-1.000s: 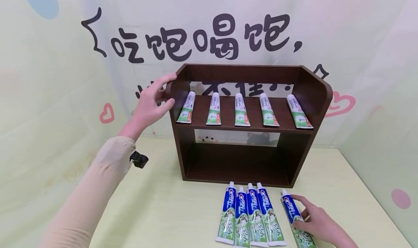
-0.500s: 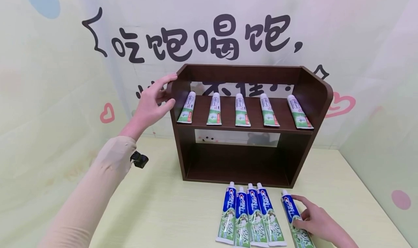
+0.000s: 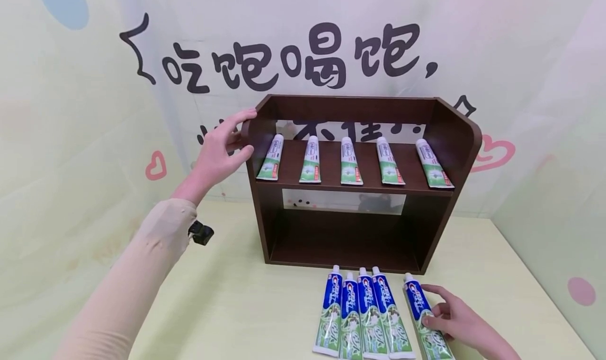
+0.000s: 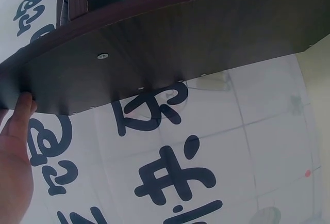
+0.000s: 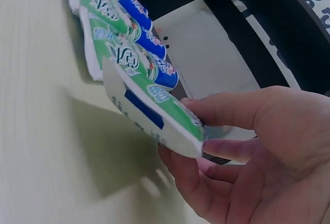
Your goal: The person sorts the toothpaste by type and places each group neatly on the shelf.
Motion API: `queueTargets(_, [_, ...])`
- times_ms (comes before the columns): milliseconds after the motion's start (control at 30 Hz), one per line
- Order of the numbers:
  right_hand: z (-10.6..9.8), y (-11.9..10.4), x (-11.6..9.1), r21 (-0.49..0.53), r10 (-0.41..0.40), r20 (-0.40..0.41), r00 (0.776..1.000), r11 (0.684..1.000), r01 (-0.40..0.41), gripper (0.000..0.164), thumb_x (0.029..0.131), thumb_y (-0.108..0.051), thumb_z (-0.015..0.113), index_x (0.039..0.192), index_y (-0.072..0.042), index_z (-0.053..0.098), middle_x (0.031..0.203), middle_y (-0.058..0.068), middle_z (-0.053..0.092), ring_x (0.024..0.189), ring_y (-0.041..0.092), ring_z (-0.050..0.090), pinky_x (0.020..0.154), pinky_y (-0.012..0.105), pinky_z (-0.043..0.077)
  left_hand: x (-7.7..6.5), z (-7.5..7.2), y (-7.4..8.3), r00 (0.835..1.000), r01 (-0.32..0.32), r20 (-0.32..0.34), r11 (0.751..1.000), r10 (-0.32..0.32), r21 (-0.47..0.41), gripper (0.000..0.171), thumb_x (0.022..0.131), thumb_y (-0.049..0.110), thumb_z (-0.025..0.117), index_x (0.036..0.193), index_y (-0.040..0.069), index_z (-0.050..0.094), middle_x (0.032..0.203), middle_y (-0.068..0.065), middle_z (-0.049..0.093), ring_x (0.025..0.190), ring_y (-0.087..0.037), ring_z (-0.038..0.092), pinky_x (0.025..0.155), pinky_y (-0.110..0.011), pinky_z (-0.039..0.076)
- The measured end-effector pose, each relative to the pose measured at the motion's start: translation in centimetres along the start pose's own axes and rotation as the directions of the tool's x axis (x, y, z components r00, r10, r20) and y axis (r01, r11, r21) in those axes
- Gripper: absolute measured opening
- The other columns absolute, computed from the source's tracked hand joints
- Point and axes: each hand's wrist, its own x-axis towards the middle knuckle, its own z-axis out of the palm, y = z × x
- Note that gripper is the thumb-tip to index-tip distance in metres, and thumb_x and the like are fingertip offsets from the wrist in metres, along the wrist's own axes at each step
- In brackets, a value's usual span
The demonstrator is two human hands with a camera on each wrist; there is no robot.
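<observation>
My right hand (image 3: 461, 320) holds a blue and green Crest toothpaste tube (image 3: 418, 310) by its edge, right of several matching toothpaste tubes (image 3: 350, 315) lying side by side. In the right wrist view, thumb and fingers pinch this toothpaste tube (image 5: 154, 110); its flat end is tilted up off the table with a shadow below. My left hand (image 3: 220, 147) rests on the upper left side panel of a dark brown two-tier shelf (image 3: 355, 191). Seen from the left wrist, a fingertip touches the panel's outer face (image 4: 154, 48); the other fingers are mostly out of frame.
Several white and green toothpaste tubes (image 3: 352, 162) lie spaced in a row on the upper tier. The lower tier (image 3: 341, 239) opens toward me, behind the Crest tubes. A pale table (image 3: 213, 297) carries everything, with a printed fabric backdrop (image 3: 94, 112) behind and at the sides.
The right hand's toothpaste tube has shifted slightly left and up, toward the shelf. The left hand stays on the shelf's side panel.
</observation>
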Motion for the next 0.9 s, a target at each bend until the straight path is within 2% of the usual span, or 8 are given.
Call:
queueTargets(167, [-0.1, -0.7, 0.4, 0.036, -0.003, -0.009, 1.000, 0.999, 0.003, 0.082, 0.090, -0.022, 0.070, 0.153, 0.000, 0.021, 0.100, 0.008, 0.061, 0.089, 0.017, 0.059, 0.070, 0.032, 0.058, 0.1, 0.0, 0.0, 1.000, -0.007, -0.014, 1.000, 0.007, -0.009, 0.054, 0.085, -0.010, 0.060, 0.138, -0.003, 0.051, 0.149, -0.019, 0.049, 0.115, -0.039, 0.066, 0.091, -0.024, 0.056])
queueTargets(333, [-0.1, -1.8, 0.6, 0.070, -0.053, -0.004, 0.999, 0.996, 0.053, 0.084, 0.090, -0.021, 0.070, 0.154, -0.002, 0.020, 0.102, 0.011, 0.062, 0.088, 0.019, 0.062, 0.068, 0.034, 0.060, 0.0, 0.1, -0.1, 1.000, -0.002, -0.021, 1.000, 0.002, 0.008, 0.053, 0.085, -0.009, 0.059, 0.137, -0.002, 0.052, 0.148, -0.018, 0.050, 0.115, -0.038, 0.066, 0.090, -0.029, 0.057])
queueTargets(467, [-0.1, -2.7, 1.1, 0.086, -0.087, -0.016, 0.996, 0.992, 0.088, 0.083, 0.089, -0.021, 0.071, 0.154, -0.003, 0.023, 0.103, 0.012, 0.063, 0.089, 0.020, 0.063, 0.067, 0.035, 0.060, 0.0, 0.1, -0.2, 1.000, -0.004, -0.028, 1.000, 0.004, 0.008, 0.054, 0.085, -0.010, 0.060, 0.137, -0.002, 0.052, 0.148, -0.017, 0.051, 0.114, -0.038, 0.066, 0.090, -0.027, 0.057])
queueTargets(667, [0.2, -4.2, 2.7, 0.099, -0.122, -0.030, 0.992, 0.987, 0.125, 0.081, 0.089, -0.017, 0.070, 0.153, -0.004, 0.023, 0.110, 0.015, 0.063, 0.089, 0.020, 0.064, 0.068, 0.037, 0.061, -0.1, 0.1, -0.3, 0.999, -0.008, -0.036, 1.000, 0.008, -0.005, 0.054, 0.085, -0.008, 0.058, 0.138, 0.000, 0.051, 0.148, -0.016, 0.051, 0.111, -0.043, 0.066, 0.088, -0.019, 0.056])
queueTargets(900, [1.0, -6.4, 4.8, 0.161, -0.203, -0.014, 0.979, 0.966, 0.202, 0.081, 0.089, -0.016, 0.070, 0.153, -0.003, 0.023, 0.109, 0.016, 0.064, 0.087, 0.020, 0.065, 0.068, 0.034, 0.060, -0.1, 0.3, 0.1, 0.999, -0.013, -0.033, 1.000, 0.013, 0.011, 0.052, 0.085, -0.009, 0.058, 0.136, -0.003, 0.052, 0.147, -0.018, 0.051, 0.113, -0.038, 0.067, 0.089, -0.019, 0.055])
